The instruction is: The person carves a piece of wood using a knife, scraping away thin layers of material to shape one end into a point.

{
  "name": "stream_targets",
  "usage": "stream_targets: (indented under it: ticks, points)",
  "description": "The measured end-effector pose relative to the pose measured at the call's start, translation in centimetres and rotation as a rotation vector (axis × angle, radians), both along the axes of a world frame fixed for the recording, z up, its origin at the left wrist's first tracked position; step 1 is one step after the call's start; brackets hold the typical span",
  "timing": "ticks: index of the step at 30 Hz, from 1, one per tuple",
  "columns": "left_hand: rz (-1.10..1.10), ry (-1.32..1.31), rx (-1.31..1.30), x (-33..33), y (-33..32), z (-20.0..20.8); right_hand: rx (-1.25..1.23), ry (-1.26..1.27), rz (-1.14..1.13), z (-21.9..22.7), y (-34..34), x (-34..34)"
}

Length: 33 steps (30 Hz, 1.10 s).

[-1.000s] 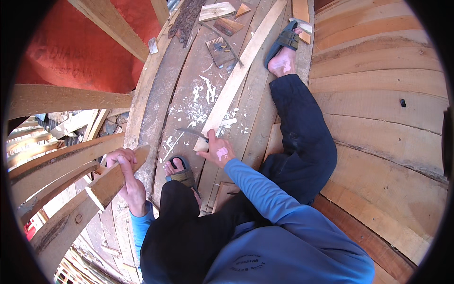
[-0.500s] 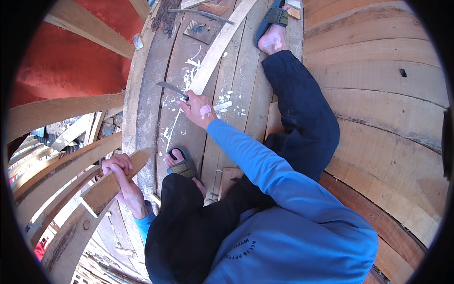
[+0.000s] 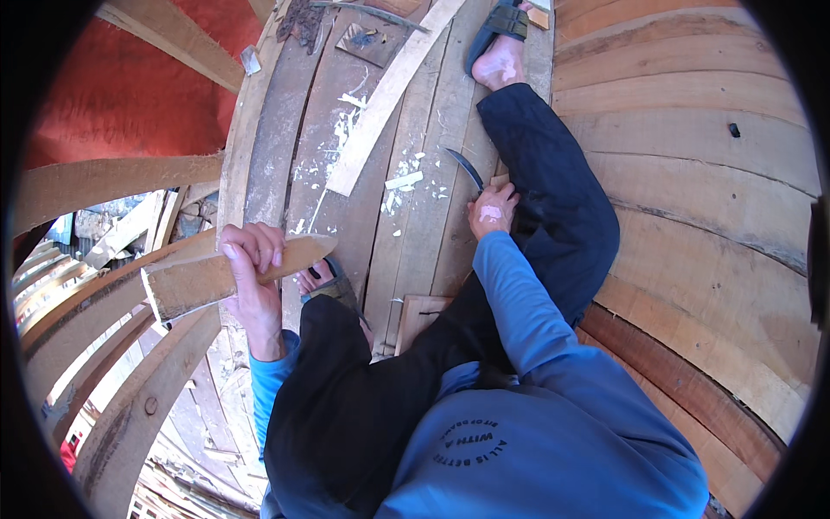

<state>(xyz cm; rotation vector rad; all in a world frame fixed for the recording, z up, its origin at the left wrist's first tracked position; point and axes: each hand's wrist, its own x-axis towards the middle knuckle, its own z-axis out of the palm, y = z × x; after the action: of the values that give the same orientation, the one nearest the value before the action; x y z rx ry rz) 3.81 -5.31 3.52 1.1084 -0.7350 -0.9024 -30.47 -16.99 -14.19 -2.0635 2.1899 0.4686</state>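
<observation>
My left hand (image 3: 257, 281) is wrapped round a short, thick piece of wood (image 3: 186, 281) with one square-cut end and one pointed end. It is held up beside my left knee, with the point toward my left foot. In my right hand (image 3: 493, 210) is a knife with a dark, curved blade (image 3: 467, 168), held low beside my right leg. The blade points up and to the left, apart from the wood. The fingers hide most of the knife's handle.
A long pale wooden strip (image 3: 389, 99) lies on the plank floor (image 3: 432, 225), with wood shavings (image 3: 343, 130) around it. A small square board (image 3: 372, 43) is at the far end. Wooden slats (image 3: 112, 294) stand at left, a plank wall (image 3: 692, 190) at right.
My right hand has moved right with the knife, from over the pale strip to beside my right leg. My left hand has raised the pointed wood and shifted it slightly to the right.
</observation>
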Motion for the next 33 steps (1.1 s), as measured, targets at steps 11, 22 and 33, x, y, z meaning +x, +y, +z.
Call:
stream_targets:
  ticks: [11,22,33]
  points:
    - [0.017,0.084,0.007,1.2,2.4,0.6,0.295,-0.096,-0.247,-4.6,-2.6,-6.4]
    - [0.092,0.055,0.046,2.1,4.3,1.9,0.167,-0.324,-0.113,1.5,-3.2,11.4]
    - [0.082,0.023,0.099,2.5,4.4,1.7,0.289,-0.411,-0.091,1.6,-7.4,19.3]
